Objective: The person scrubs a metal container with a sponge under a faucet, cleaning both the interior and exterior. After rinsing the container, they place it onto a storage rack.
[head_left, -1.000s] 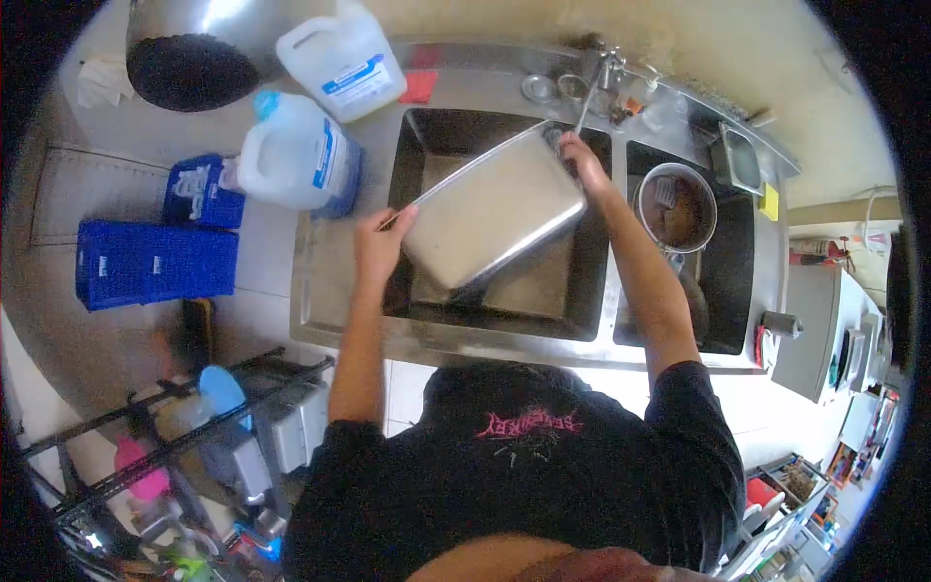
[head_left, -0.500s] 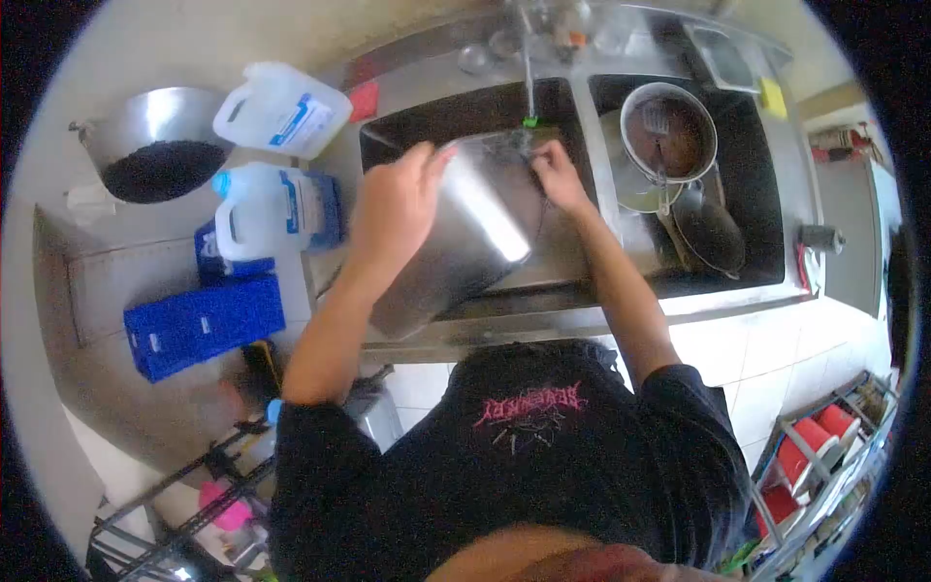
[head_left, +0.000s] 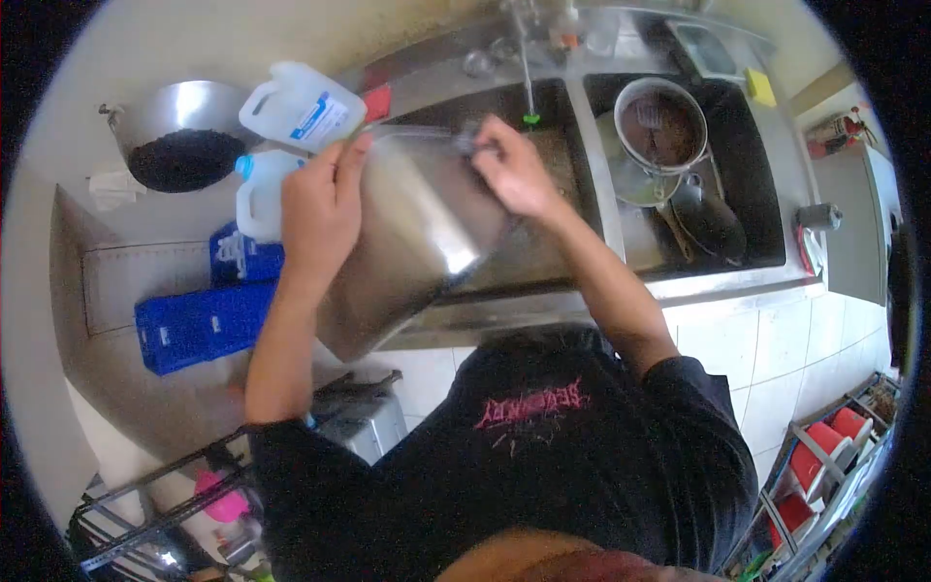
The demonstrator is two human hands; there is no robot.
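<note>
A large metal pot [head_left: 407, 223] is tilted over the front edge of the left sink basin [head_left: 553, 184]. My left hand [head_left: 325, 199] grips its rim at the upper left, fingers closed. My right hand [head_left: 514, 170] is closed on something small and dark at the right side of the same rim; it is too blurred to make out. Behind the pot stands a thin faucet with a green tip [head_left: 530, 118].
In the right basin lie a pot with brown residue [head_left: 661, 131] and a dark pan [head_left: 708, 223]. White jugs [head_left: 303, 109], blue crates [head_left: 204, 325] and a metal bowl with dark contents [head_left: 184, 145] are on the left. A yellow sponge [head_left: 760, 88] sits at back right.
Both hands and the pot have moved left, away from the faucet. My right hand has shifted from beside the faucet to a place left of it.
</note>
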